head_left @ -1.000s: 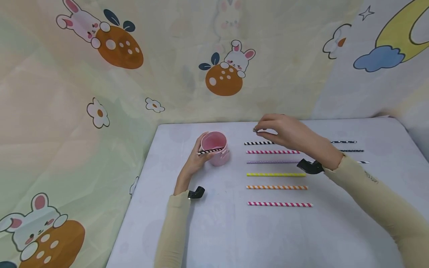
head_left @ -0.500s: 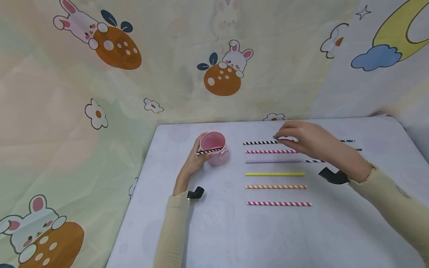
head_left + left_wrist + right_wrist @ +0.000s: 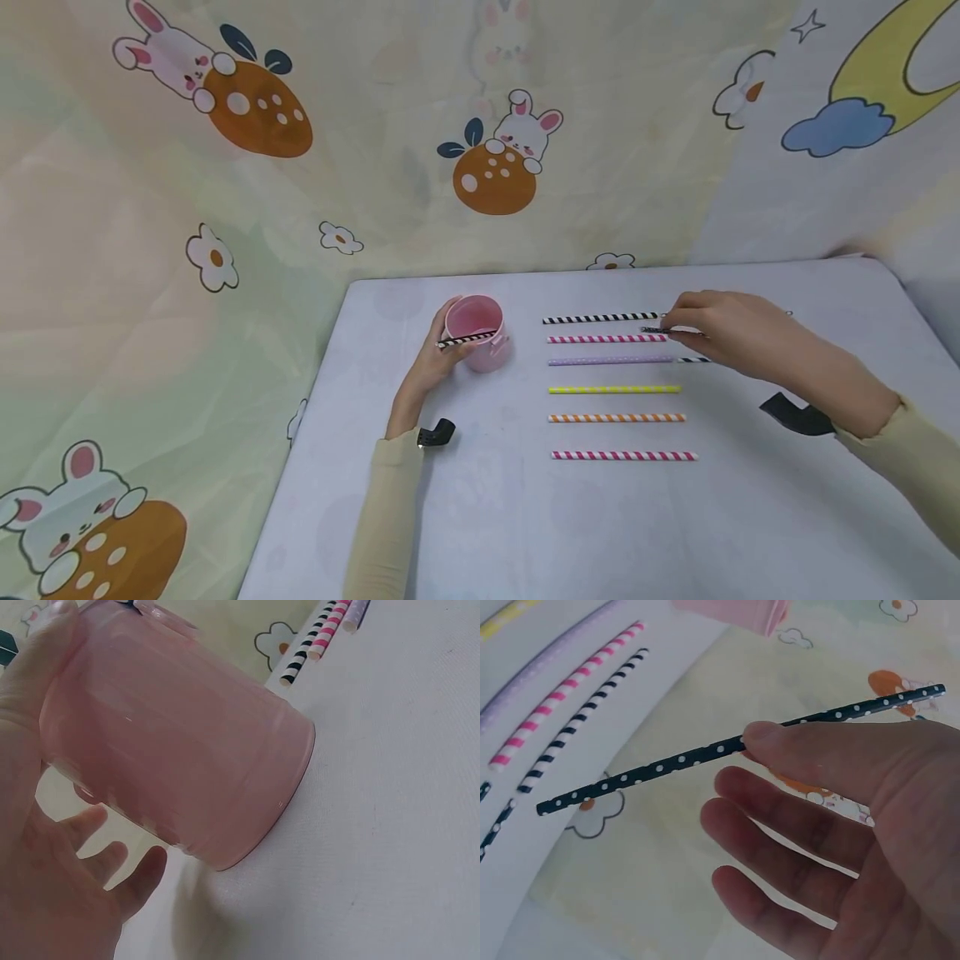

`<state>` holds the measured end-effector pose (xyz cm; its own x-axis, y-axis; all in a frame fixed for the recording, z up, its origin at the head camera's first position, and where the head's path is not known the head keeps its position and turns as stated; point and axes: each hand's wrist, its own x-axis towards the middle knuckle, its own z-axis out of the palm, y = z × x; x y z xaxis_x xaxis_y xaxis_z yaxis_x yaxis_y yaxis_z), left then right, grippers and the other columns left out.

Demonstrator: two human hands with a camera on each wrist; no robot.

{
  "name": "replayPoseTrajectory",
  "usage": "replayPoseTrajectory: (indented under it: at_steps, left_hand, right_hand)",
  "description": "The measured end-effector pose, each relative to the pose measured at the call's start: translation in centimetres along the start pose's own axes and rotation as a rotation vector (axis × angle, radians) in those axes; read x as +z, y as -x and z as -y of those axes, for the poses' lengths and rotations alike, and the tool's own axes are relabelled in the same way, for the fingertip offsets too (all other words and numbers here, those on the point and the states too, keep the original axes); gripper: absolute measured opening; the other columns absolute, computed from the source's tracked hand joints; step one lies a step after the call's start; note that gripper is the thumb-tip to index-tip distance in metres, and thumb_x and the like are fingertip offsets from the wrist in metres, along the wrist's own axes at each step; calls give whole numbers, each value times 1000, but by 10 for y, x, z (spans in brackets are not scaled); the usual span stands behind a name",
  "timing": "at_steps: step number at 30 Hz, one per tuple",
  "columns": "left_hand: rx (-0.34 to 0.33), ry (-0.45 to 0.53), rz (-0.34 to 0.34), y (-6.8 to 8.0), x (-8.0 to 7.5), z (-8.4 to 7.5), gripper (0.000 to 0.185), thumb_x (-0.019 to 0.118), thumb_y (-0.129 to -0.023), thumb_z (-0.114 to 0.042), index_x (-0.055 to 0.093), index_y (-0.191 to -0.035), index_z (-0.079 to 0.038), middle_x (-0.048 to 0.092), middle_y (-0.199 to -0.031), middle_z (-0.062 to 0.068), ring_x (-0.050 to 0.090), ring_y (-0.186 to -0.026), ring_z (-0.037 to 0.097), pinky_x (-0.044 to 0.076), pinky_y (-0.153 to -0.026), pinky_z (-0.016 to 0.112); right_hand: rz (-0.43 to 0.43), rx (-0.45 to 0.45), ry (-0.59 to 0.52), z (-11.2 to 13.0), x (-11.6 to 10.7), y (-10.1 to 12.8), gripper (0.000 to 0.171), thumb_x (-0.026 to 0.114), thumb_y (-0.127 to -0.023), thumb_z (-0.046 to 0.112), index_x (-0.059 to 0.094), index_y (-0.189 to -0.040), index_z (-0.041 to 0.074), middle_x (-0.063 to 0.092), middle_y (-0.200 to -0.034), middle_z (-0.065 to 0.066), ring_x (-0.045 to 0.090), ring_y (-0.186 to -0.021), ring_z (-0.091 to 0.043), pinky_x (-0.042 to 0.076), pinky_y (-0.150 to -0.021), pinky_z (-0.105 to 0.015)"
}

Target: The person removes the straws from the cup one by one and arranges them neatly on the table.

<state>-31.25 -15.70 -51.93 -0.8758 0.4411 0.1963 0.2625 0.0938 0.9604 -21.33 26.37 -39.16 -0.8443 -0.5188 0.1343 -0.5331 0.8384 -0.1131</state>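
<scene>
My left hand [image 3: 432, 360] grips a pink cup [image 3: 489, 357], thumb on one side and fingers on the other. A dark-and-white straw [image 3: 467, 339] lies across the cup's mouth; how it is supported is not clear. The cup is tilted in the left wrist view, over the white surface. My right hand [image 3: 738, 333] pinches a black straw with white dots [image 3: 667, 764] between thumb and forefinger, other fingers loosely bent. In the head view only this straw's left end shows, above the right end of a pink-striped straw [image 3: 600, 339].
Left of my right hand lie black-striped [image 3: 592, 318], purple [image 3: 607, 362], yellow [image 3: 615, 390], orange-striped [image 3: 617, 418] and lower pink-striped straws [image 3: 624, 456], in parallel rows on the white tabletop [image 3: 480, 517]. Another black-and-white straw [image 3: 692, 360] is partly hidden by my hand. A printed cloth [image 3: 390, 167] stands behind.
My right hand has moved right and slightly down, from near the black-striped straw's left end to past its right end, with the dotted straw pinched. My left hand and the cup stay put.
</scene>
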Motion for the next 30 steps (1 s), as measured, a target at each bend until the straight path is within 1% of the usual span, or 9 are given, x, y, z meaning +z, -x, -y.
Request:
replayPoseTrajectory:
  at_steps: [3, 5, 8, 12, 17, 20, 24, 26, 30]
  left_hand:
    - [4, 0, -2, 1, -1, 0, 100, 79, -86, -42, 22, -158, -4, 32, -156, 29, 23, -147, 50, 19, -118, 71]
    - [5, 2, -5, 1, -1, 0, 99, 79, -86, -40, 22, -158, -4, 32, -156, 30, 24, -147, 50, 18, -119, 70]
    - [-2, 0, -9, 2, -1, 1, 98, 79, -86, -39, 22, -158, -4, 33, -156, 29, 25, -147, 49, 16, -120, 69]
    - [-19, -16, -14, 2, -2, 0, 100, 79, -85, -43, 22, -158, -5, 33, -157, 26, 25, -148, 46, 16, -120, 69]
    - [-30, -45, -6, 1, -2, -3, 93, 77, -89, -34, 22, -159, -5, 32, -158, 25, 25, -149, 44, 16, -121, 68]
    - [-20, -45, 1, 0, -1, -3, 92, 76, -90, -30, 21, -158, -4, 33, -157, 26, 26, -148, 45, 17, -121, 67]
    - [-6, -35, -1, 1, -1, -2, 95, 77, -89, -37, 21, -158, -3, 33, -157, 26, 27, -148, 45, 19, -120, 67]
    - [-2, -35, -3, 1, -1, -1, 96, 77, -88, -38, 21, -158, -3, 33, -157, 26, 27, -148, 44, 19, -120, 67]
    - [2, -38, 0, 0, -1, 0, 90, 76, -91, -30, 21, -158, -5, 33, -157, 25, 27, -148, 44, 21, -119, 67]
  right_hand:
    - [21, 19, 30, -2, 3, 9, 23, 84, -79, 9, 78, -100, 15, 70, -94, 1, 65, -76, -13, 55, -61, -33]
    - [39, 31, 51, -4, 6, 14, 23, 84, -78, 9, 77, -99, 15, 69, -91, 1, 64, -74, -14, 56, -62, -34]
    - [64, 45, 78, -8, 11, 19, 21, 84, -79, 9, 77, -98, 14, 68, -89, 0, 64, -75, -17, 58, -65, -38]
    - [73, 44, 104, -14, 21, 26, 17, 81, -81, 9, 76, -96, 14, 68, -88, 0, 65, -77, -20, 58, -68, -43]
    - [71, 64, 145, -25, 30, 36, 15, 80, -81, 7, 74, -93, 14, 64, -84, 0, 65, -76, -20, 56, -69, -45]
    - [90, 98, 167, -32, 34, 43, 14, 80, -80, 6, 74, -91, 12, 63, -82, -1, 64, -75, -22, 56, -68, -45]
    - [115, 124, 173, -40, 41, 53, 11, 79, -81, 5, 72, -88, 10, 60, -76, -1, 60, -68, -20, 53, -59, -41]
    - [123, 132, 178, -45, 46, 58, 10, 78, -81, 4, 71, -86, 11, 59, -74, 0, 58, -66, -19, 51, -58, -40]
    - [159, 141, 187, -54, 58, 70, 10, 78, -80, 3, 72, -86, 9, 58, -72, -1, 57, -63, -19, 51, -55, -40]
